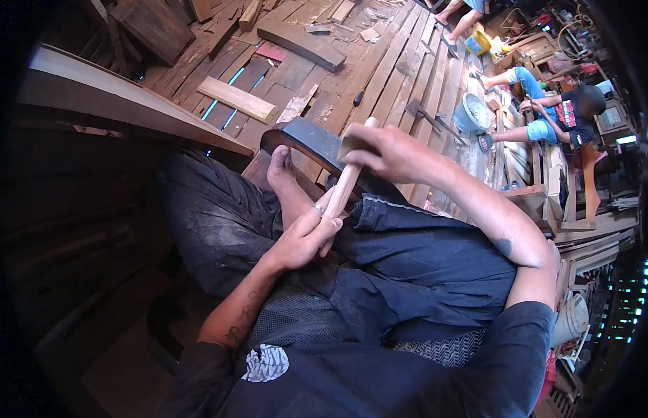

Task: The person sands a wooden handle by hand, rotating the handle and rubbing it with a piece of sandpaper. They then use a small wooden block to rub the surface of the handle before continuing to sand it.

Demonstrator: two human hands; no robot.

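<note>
A pale wooden stick, round like a tool handle, slants up and away over my lap. My left hand is closed round its near end, a ring on one finger. Near the far end, my right hand pinches a folded brownish sheet, apparently sandpaper, against the stick. The stick's tip shows just past the sheet. Beyond the hands lies a dark block with a brown wooden side, close to my bare foot.
Loose boards and wood scraps lie on the plank floor. A hammer-like tool rests near a bucket. At the right another person sits holding something long. A yellow container stands farther off, near another person's legs.
</note>
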